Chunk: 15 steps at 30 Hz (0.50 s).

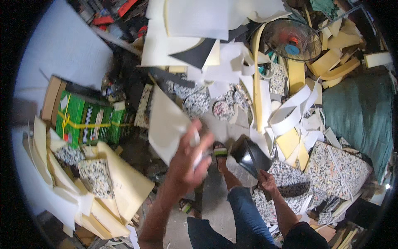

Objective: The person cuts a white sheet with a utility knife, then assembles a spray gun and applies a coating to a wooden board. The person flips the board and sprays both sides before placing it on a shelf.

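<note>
My left hand (188,159) is raised near the middle of the view, smeared by motion, its fingers bent around something whitish that I cannot make out. Just behind it stands a large cream foam sheet (163,120), tilted. Lower right of centre, my right hand (268,182) grips the edge of a black glossy pan-shaped piece (250,157), hanging over the floor by my foot; its exact kind is unclear. Speckled foam blocks (290,178) lie beside and below my right hand.
White and cream foam sheets (199,20) are stacked ahead, near a round fan (292,39). Foam offcuts (296,145) heap up on the right, beside a green cloth (356,116). At left are green boxes (85,118) and leaning foam sheets (124,186). Grey floor (215,211) shows around my sandals.
</note>
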### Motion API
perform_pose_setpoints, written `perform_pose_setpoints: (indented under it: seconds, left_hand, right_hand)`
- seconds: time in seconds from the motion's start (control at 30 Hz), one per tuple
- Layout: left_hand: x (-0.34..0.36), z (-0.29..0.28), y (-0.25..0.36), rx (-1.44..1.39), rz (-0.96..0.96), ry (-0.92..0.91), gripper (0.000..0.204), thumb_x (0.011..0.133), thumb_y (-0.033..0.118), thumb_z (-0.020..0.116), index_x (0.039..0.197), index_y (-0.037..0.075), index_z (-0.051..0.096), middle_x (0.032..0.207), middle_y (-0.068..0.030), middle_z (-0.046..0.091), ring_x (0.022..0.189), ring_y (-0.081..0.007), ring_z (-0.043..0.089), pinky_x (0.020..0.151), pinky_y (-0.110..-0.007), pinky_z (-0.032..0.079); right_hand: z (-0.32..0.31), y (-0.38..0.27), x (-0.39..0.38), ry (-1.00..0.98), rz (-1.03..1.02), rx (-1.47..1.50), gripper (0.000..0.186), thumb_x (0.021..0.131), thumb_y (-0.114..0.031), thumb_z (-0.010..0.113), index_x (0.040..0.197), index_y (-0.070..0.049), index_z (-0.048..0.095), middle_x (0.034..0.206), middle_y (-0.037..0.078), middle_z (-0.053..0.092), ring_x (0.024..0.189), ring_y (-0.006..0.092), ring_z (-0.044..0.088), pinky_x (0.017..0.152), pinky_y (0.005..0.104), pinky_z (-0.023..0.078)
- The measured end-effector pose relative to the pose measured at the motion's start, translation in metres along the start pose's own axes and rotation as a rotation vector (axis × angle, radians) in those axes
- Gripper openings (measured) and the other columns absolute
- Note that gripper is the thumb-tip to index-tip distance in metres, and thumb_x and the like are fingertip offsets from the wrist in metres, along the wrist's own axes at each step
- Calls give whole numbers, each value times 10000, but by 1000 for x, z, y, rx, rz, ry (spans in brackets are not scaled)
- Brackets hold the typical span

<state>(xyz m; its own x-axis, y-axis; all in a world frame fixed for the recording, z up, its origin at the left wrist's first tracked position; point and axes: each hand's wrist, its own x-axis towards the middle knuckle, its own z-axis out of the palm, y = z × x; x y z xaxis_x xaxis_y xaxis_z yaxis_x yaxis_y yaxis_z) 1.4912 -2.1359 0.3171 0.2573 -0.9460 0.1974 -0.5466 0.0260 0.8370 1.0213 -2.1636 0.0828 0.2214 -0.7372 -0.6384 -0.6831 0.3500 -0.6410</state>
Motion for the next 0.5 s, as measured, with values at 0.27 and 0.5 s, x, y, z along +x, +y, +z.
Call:
perform_pose_setpoints:
  seconds: [0.27, 0.5]
  left_hand:
    - [266, -33, -63, 578, -45, 274, 791, 766, -70, 662, 1479, -5, 326, 1388, -207, 525, 1059, -296, 650, 908, -365, 530]
    - [241, -36, -117, -674, -983, 645, 229, 850, 88, 691, 1075, 56, 664, 1045, -109, 672, 932, -250, 666, 702, -395, 617]
  right_hand:
    - [-111, 6, 86, 96, 212, -34, 358, 928, -228, 634, 1231, -38, 634, 860, 51, 693, 760, 139, 644, 661, 320, 534]
    - [-127, 8, 106, 123, 149, -174, 357, 932, -232, 597, 1220, -25, 636, 753, 103, 671, 589, 160, 642, 531, 320, 517]
